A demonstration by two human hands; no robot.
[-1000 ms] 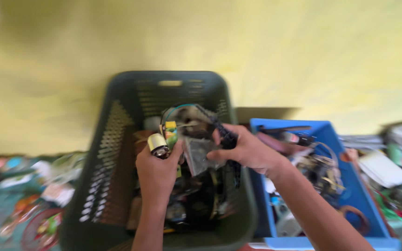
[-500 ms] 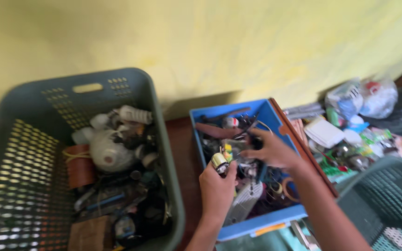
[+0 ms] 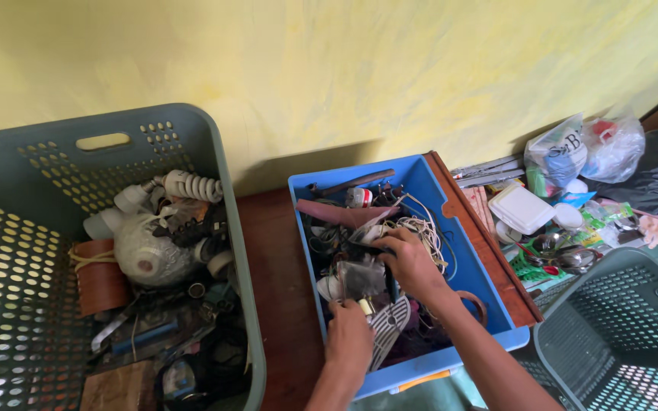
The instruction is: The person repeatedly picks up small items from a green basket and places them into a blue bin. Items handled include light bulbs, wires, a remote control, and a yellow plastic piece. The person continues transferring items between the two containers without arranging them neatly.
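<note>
Looks like mid-rummage in the blue plastic bin (image 3: 451,209): left hand (image 3: 348,335) pinches a small dark gadget (image 3: 359,278) near the front edge, right hand (image 3: 409,262) curled over tangled white cords (image 3: 424,228). Next needs untangling, I'd guess.

Both forearms reach forward and down, close together. Left hand (image 3: 349,335) knuckles up, fingers curled under, closed around something small. Right hand (image 3: 410,262) just ahead of it, palm down, fingers bent, tips hidden.
</note>
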